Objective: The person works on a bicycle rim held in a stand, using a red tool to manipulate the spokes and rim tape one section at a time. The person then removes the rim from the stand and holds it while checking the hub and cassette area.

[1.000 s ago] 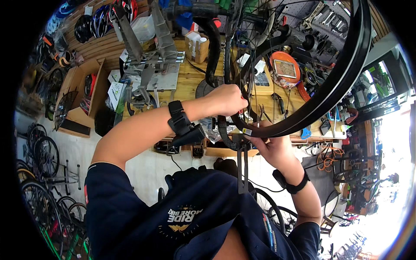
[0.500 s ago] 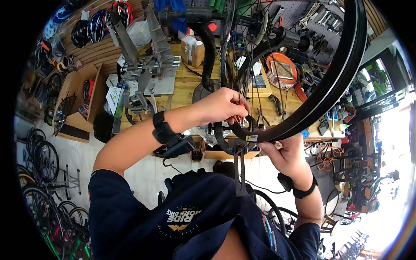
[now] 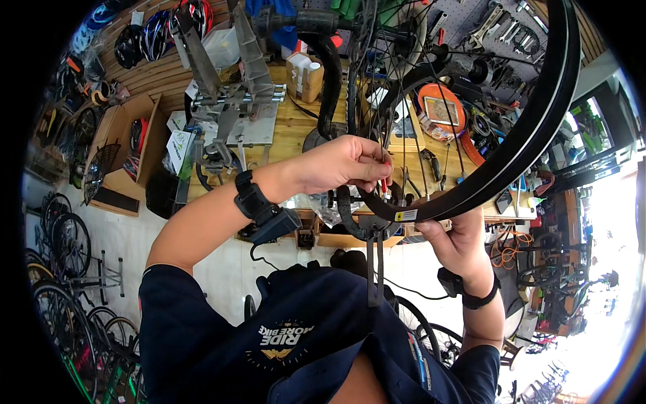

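A bicycle wheel with a black rim (image 3: 515,156) stands upright in a truing stand (image 3: 363,227), its thin spokes running up to the hub at the top. Between the fingertips of my left hand (image 3: 346,165) is a small red tool (image 3: 385,186), held beside the spokes close to the rim's lowest part. The fingers are pinched, and part of the tool is hidden by them. My right hand (image 3: 461,239) grips the rim from below, right of a small white-and-yellow sticker (image 3: 406,215); its thumb lies on the near side and its other fingers are mostly hidden behind the rim.
Behind the wheel is a wooden workbench (image 3: 286,138) with an orange round tray (image 3: 441,111), a small cardboard box (image 3: 304,77) and loose tools. A large metal fixture (image 3: 232,87) stands at left. An open carton (image 3: 124,165) sits beyond it. Bicycles (image 3: 70,236) line the left floor.
The rim has turned a little, carrying its sticker to the right. My right hand has shifted slightly right with it. The red tool in my left hand now points more downward.
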Action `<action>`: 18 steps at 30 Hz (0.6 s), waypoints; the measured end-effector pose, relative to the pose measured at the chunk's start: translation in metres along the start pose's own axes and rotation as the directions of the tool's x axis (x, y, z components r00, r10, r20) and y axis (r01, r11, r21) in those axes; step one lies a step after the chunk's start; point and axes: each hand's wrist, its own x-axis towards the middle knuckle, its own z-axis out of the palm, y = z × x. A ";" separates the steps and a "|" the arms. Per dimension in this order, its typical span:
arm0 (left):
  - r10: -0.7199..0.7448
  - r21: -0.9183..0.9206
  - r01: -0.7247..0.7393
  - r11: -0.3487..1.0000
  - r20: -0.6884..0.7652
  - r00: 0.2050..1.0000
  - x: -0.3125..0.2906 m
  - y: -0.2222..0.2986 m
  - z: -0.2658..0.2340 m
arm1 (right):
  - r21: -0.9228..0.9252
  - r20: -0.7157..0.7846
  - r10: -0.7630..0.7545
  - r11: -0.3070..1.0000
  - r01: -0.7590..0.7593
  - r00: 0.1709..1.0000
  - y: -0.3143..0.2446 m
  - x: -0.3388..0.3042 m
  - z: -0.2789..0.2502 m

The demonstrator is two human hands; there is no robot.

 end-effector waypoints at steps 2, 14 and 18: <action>-0.017 0.074 0.023 0.997 -0.077 0.997 0.001 -0.001 -0.001 | -0.043 0.026 0.012 0.999 -0.011 1.000 0.006 -0.004 0.002; 0.251 0.632 0.041 0.774 -0.366 0.896 -0.002 -0.007 0.015 | -0.068 0.063 0.084 0.995 -0.079 0.995 0.016 -0.007 0.016; 0.132 0.722 0.243 0.648 -0.420 0.898 -0.006 0.029 0.038 | -0.108 0.146 0.062 0.993 -0.046 0.987 0.023 -0.012 0.012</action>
